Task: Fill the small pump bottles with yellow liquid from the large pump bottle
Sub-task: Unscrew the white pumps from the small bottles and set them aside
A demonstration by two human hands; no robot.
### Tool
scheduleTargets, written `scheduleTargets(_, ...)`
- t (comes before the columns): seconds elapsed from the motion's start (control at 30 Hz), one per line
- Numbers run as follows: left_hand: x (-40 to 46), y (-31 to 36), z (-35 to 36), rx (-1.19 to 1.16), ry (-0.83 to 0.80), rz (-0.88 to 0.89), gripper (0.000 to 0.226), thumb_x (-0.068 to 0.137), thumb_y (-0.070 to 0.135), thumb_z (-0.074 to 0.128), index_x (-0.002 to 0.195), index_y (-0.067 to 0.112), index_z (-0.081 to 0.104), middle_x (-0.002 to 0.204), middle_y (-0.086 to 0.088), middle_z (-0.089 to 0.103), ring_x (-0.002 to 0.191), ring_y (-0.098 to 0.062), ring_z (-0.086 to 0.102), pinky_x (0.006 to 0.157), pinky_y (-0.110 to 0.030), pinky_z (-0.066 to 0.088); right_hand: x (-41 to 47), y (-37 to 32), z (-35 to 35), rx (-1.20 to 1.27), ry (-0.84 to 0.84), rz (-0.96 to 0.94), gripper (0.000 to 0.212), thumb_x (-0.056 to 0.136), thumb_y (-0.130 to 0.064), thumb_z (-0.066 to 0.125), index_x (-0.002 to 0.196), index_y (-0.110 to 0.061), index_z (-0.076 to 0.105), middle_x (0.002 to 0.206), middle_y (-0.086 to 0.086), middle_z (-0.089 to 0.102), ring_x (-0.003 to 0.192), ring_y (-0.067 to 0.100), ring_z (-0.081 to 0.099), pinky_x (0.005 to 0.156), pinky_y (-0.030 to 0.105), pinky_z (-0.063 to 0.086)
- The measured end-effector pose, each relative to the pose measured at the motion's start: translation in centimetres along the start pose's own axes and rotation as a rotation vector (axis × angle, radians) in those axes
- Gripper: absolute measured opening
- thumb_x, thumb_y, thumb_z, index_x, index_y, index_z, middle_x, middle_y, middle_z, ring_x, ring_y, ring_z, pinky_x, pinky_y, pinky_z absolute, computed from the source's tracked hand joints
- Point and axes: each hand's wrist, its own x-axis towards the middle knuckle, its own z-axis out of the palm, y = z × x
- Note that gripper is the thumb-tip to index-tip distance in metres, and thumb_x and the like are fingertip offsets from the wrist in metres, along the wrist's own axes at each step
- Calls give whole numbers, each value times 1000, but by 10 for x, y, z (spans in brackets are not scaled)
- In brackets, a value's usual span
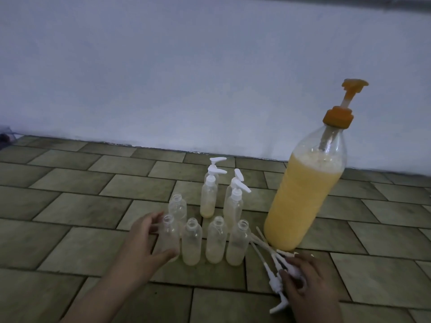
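Tiled floor (81,206), grey-green, running back to a pale wall (163,78). Small dark item at far left edge (4,137), cut off, unidentifiable.

Large pump bottle (303,197) standing right of the group, orange pump head (353,86) raised, yellow liquid filling roughly to the shoulder, foam at the surface. Just beside its base: loose white pump heads (277,273) with dip tubes, lying crossed on the tiles, between the large bottle and the front row.

Front row: four small uncapped bottles, each with a shallow pale layer at the bottom. Leftmost uncapped bottle (169,238); next (192,243); third (217,241); fourth (238,243). Fifth uncapped bottle (177,208) behind the leftmost, apparently without liquid. Behind these, capped small bottles with white pumps in two pairs: left pair (208,197), right pair (234,206); rear one of each pair mostly hidden.

Left hand (144,243) at the leftmost uncapped bottle: thumb against its lower part, fingers curved behind the neck, seen through the clear plastic. Wrapped round it, grip loose.

Right hand (310,283) lying over the loose pump heads, fingers curled onto one white head. Exact count of pumps under the hand not readable; image soft, dim.
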Motion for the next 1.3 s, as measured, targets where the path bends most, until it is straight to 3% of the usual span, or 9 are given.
scheduleTargets(0.13,-11,30,-34,34,176,154,47,76,23,72,104,52,46,111,26,54,105,4,50,77,-16,44,3,6,5,-9,22,-120,35,67,-36,59,74,-6,74,86,17,69,83,27,64,78,43,54)
scheduleTargets(0.23,-4,81,-43,-87,313,277,24,79,25,64,92,42,54,94,19,61,90,5,56,62,-13,43,2,7,7,-9,57,-110,41,67,-42,53,73,-7,75,86,17,70,75,32,66,73,47,54)
scheduleTargets(0.37,38,125,-6,138,-44,207,13,83,29,65,95,27,59,91,14,60,83,0,56,67,-20,45,4,1,1,5,72,-119,41,70,-42,51,74,-9,75,84,14,69,73,33,66,75,36,50)
scheduleTargets(0.47,73,128,29,328,-309,61,34,79,41,65,101,16,62,97,3,65,83,-11,60,76,-27,50,7,-2,-4,8,71,-126,50,82,-51,47,75,-11,75,83,13,70,70,32,66,74,38,48)
scheduleTargets(0.6,91,128,56,491,-466,24,27,82,33,65,97,10,61,80,2,55,67,-9,48,55,-20,35,10,-4,-11,100,101,-103,61,89,-60,37,75,-13,74,81,9,68,72,26,64,72,28,46)
scheduleTargets(0.7,95,129,67,540,-544,15,27,83,32,65,97,9,63,82,-1,54,76,-14,53,65,-23,42,9,-3,-14,149,143,-102,49,86,-54,45,76,-14,73,82,5,67,75,18,60,70,26,42)
scheduleTargets(0.93,94,125,85,610,-458,37,40,81,48,64,94,10,60,83,-2,56,83,-16,55,79,-29,47,11,-12,-20,118,196,-101,35,78,-44,52,72,-16,72,77,2,67,72,12,54,66,23,40)
scheduleTargets(1.13,92,120,81,418,-349,48,19,80,21,65,70,15,50,69,4,51,67,-8,48,61,-19,42,26,-31,-36,140,145,-31,17,76,-34,62,78,-19,71,81,-4,65,72,21,62,64,16,37)
scheduleTargets(1.3,79,122,56,188,-175,80,10,76,19,65,73,11,59,60,6,52,53,-5,49,48,-11,37,58,-74,-64,296,102,-5,21,80,-20,73,88,-33,59,87,-18,58,82,-4,54,65,11,33)
